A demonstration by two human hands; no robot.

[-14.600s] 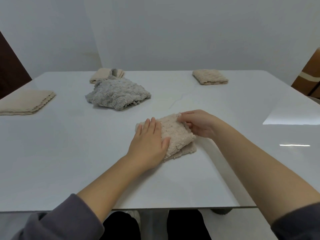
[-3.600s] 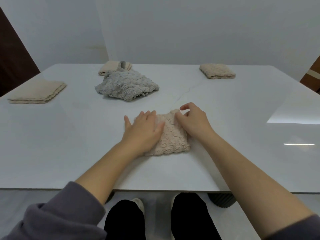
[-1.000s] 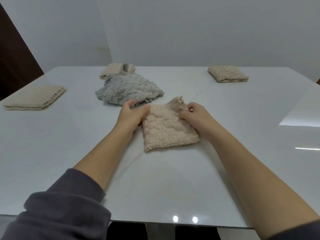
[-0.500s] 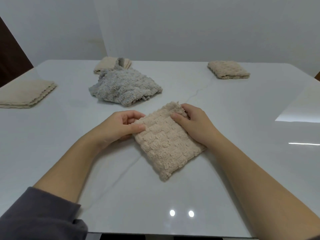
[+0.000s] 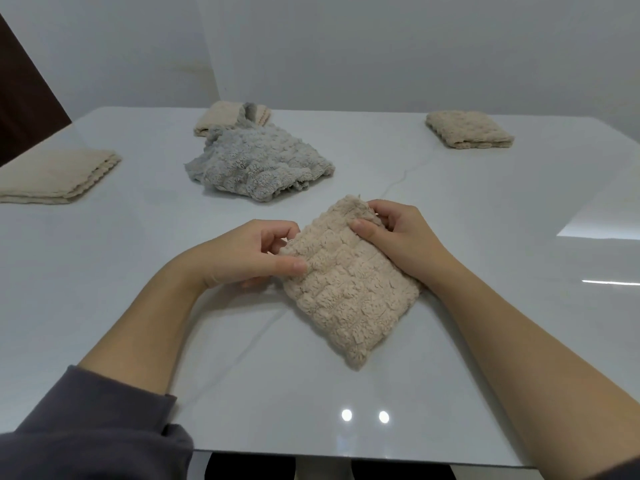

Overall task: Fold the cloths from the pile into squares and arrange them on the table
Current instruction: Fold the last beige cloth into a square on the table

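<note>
A folded beige fluffy cloth (image 5: 349, 289) lies turned like a diamond on the white table (image 5: 104, 271), one corner pointing at me. My left hand (image 5: 249, 252) pinches its left corner between thumb and fingers. My right hand (image 5: 401, 237) grips its far corner, thumb on top. Behind it sits a crumpled grey cloth (image 5: 259, 164), unfolded. Folded beige cloths lie at the left edge (image 5: 55, 176), far middle (image 5: 221, 119) and far right (image 5: 469, 129).
The table's near edge (image 5: 346, 459) runs just below my forearms. A dark door or panel (image 5: 24, 98) stands at the far left beyond the table. Bright light reflections (image 5: 599, 230) lie on the right part of the tabletop.
Over the last second both hands turned the folded beige cloth from square-on to a diamond and drew it a little nearer to me. The other cloths stayed put.
</note>
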